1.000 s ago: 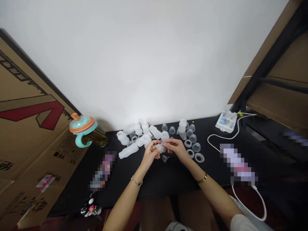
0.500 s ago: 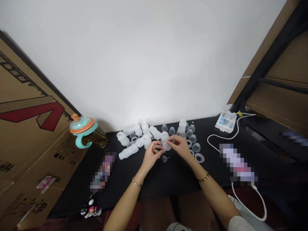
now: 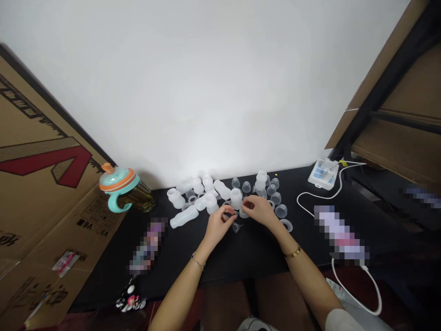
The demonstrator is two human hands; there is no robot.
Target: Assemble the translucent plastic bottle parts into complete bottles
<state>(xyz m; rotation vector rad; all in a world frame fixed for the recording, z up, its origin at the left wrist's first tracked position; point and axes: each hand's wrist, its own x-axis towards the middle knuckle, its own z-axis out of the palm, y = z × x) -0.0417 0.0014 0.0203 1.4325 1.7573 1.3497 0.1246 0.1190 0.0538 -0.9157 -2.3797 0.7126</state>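
A white plastic bottle with an open neck (image 3: 236, 199) stands on the table just beyond my fingertips. My left hand (image 3: 219, 224) has its thumb and forefinger curled towards each other; a small clear piece may be between the tips, too small to make out. My right hand (image 3: 259, 212) is closed at the fingertips by a clear plastic ring (image 3: 244, 214), partly hidden under the fingers. In front of them lies a small clear funnel-shaped part (image 3: 236, 228). More white bottles (image 3: 184, 216) lie or stand to the left. Clear domes (image 3: 281, 211) are spread to the right.
A flat ring (image 3: 286, 225) lies right of my right hand. At left are a teal-lidded jug (image 3: 119, 184), a blurred-out item (image 3: 148, 246) and a cardboard box (image 3: 41, 193). A white power strip (image 3: 323, 174), its cable and another blurred item (image 3: 341, 233) lie at right.
My right hand has shifted slightly right, and the clear ring has moved right too. My left hand stays almost in place. The white bottle beyond my fingertips now shows more fully.
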